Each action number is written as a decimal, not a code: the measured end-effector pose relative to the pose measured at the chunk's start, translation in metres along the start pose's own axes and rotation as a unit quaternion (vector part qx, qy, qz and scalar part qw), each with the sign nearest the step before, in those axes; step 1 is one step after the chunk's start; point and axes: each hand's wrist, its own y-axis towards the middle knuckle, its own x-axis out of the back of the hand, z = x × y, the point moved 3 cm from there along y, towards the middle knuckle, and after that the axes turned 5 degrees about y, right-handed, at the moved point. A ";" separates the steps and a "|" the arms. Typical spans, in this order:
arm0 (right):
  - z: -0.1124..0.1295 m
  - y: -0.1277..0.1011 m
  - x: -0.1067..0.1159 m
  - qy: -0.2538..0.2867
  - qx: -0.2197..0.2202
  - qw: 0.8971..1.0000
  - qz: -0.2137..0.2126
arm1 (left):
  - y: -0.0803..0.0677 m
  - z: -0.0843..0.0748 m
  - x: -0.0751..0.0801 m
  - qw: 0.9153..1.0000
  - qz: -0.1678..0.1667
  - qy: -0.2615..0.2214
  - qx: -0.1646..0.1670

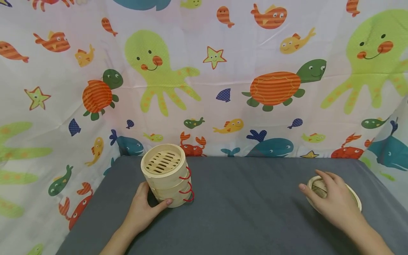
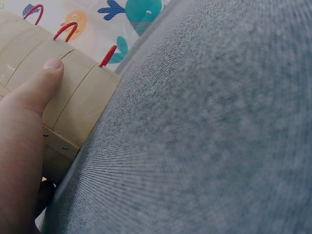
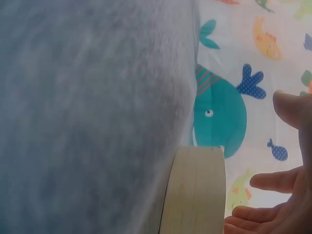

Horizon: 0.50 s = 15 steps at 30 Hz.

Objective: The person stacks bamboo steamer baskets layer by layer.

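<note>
Steamer stack (image 1: 167, 175) near table's left edge, left hand (image 1: 143, 210) gripping.

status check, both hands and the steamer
Left hand grips steamer stack, lid off. Right hand open over lid. Nothing between them.

Open grey table (image 1: 242, 202) between steamer stack (image 1: 167, 175) and lid (image 1: 353, 196).

Stacked bamboo steamer (image 1: 165, 173) stands upright far-left; its lid (image 1: 353, 196) lies right.
</note>
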 end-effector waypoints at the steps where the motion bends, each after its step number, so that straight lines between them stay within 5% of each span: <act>1: -0.001 -0.001 0.002 -0.001 0.000 1.000 -0.003 | 0.000 0.000 0.000 1.000 -0.001 -0.001 0.000; 15: -0.036 -0.014 0.019 -0.035 -0.012 0.999 0.000 | 0.001 0.000 -0.001 1.000 0.001 -0.002 0.009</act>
